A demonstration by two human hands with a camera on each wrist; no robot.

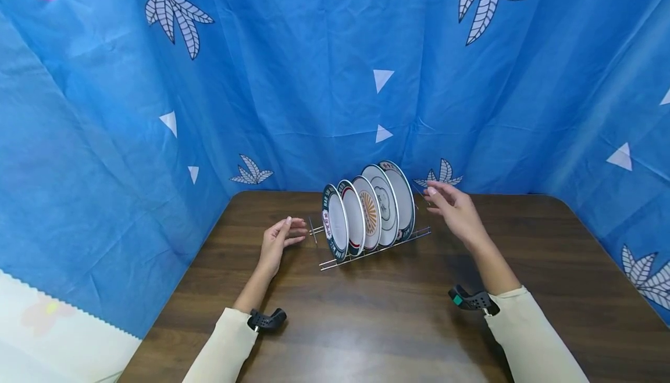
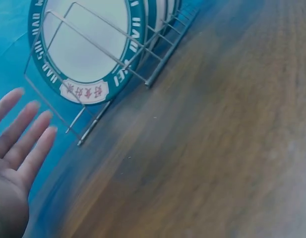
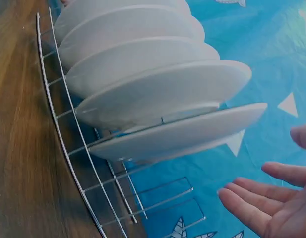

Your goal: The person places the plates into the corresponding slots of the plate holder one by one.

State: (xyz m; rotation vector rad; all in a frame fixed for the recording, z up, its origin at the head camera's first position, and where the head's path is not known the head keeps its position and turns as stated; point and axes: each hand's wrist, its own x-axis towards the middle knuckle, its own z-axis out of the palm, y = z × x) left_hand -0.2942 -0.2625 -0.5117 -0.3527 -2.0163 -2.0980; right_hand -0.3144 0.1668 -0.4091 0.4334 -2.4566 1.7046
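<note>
Several round plates stand on edge in a row in a metal wire dish rack [image 1: 374, 249]. The leftmost plate [image 1: 336, 223] has a dark green rim with white lettering, also facing the left wrist view. Further right, one plate [image 1: 368, 214] shows an orange sunburst, and the rightmost plate [image 1: 402, 197] has a dark patterned rim. My left hand [image 1: 277, 242] is just left of the rack's end, fingers extended, holding nothing. Off the rack's right end, my right hand [image 1: 452, 206] hovers with loosely bent fingers and holds nothing. In the right wrist view, the plates' white backs [image 3: 177, 134] face that hand.
The rack stands on a dark wooden table [image 1: 366, 325] near its back edge. Behind and beside it hangs a blue curtain [image 1: 314, 81] with leaf and triangle prints. Each wrist wears a black strap [image 1: 267, 319].
</note>
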